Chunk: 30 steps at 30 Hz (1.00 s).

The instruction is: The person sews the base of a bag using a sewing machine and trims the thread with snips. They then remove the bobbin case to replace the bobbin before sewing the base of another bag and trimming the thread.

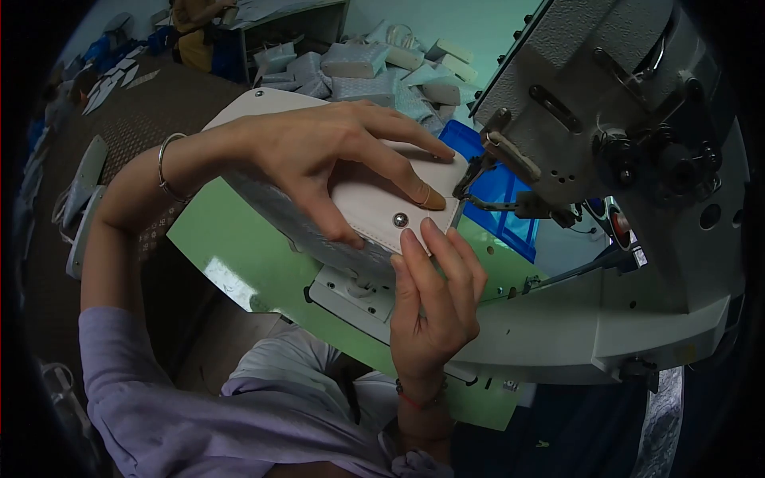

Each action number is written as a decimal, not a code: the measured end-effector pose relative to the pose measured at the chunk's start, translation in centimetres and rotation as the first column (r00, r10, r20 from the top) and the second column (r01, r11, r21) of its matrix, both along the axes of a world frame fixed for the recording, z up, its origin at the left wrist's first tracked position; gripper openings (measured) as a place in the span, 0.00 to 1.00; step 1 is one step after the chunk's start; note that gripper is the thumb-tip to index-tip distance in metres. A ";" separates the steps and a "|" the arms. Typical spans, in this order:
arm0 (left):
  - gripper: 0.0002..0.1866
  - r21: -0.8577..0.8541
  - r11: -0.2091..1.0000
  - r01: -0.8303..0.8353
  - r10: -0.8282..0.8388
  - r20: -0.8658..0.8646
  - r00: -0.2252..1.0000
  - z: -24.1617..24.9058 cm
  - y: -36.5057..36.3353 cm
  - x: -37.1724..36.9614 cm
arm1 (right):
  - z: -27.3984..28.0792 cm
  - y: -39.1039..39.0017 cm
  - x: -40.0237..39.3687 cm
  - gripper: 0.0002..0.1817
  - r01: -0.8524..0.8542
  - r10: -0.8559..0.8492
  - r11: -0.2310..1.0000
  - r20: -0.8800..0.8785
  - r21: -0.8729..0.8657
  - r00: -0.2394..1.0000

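A white bag (358, 199) with a stitched flap and a round metal stud (401, 219) lies on the sewing machine's arm, its lower body wrapped in clear plastic. My left hand (311, 151) rests on top of the flap, fingers spread and a tan cover on one fingertip. At the flap's near edge is my right hand (438, 295), fingertips on the leather by the stud and thumb against the edge, closed on it. The presser foot (464, 191) of the sewing machine (558, 119) sits at the flap's right edge.
A green work surface (239, 247) surrounds the machine arm. Behind the bag is a blue plastic tray (510, 215). Several plastic-wrapped bags (358, 68) are heaped at the back. Another person (199, 36) stands at the far upper left. More white pieces (86, 175) lie left.
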<state>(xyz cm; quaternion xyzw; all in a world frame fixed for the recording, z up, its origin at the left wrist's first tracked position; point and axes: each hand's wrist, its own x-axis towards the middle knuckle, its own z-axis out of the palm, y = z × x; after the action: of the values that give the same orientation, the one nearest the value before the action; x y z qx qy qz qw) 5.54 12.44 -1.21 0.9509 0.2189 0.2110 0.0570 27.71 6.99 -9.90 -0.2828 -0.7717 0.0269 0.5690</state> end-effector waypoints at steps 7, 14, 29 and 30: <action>0.36 0.062 0.998 -0.027 0.029 -0.038 0.999 0.1 0.2 0.1 | 0.0 0.4 0.3 0.15 -0.021 0.021 1.000 0.019 -0.003 1.000; 0.35 0.036 0.999 -0.025 0.026 -0.028 0.999 0.1 0.3 -0.1 | 0.8 1.7 2.5 0.12 -0.193 0.144 0.960 -0.234 -0.201 0.962; 0.36 0.023 1.000 0.018 -0.018 -0.010 1.000 0.0 0.5 -0.4 | 4.7 2.2 4.1 0.09 -0.387 0.229 0.845 -0.404 -0.368 0.886; 0.36 0.026 0.999 0.018 -0.018 -0.011 1.000 0.1 0.6 -0.4 | 4.5 1.9 4.5 0.09 -0.318 0.205 0.886 -0.332 -0.337 0.921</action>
<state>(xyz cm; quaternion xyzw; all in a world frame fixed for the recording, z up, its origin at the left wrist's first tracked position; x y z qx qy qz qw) 5.18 13.01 -1.13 0.9547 0.2077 0.2083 0.0452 32.17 8.86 -5.37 -0.2742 -0.6918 0.2957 0.5990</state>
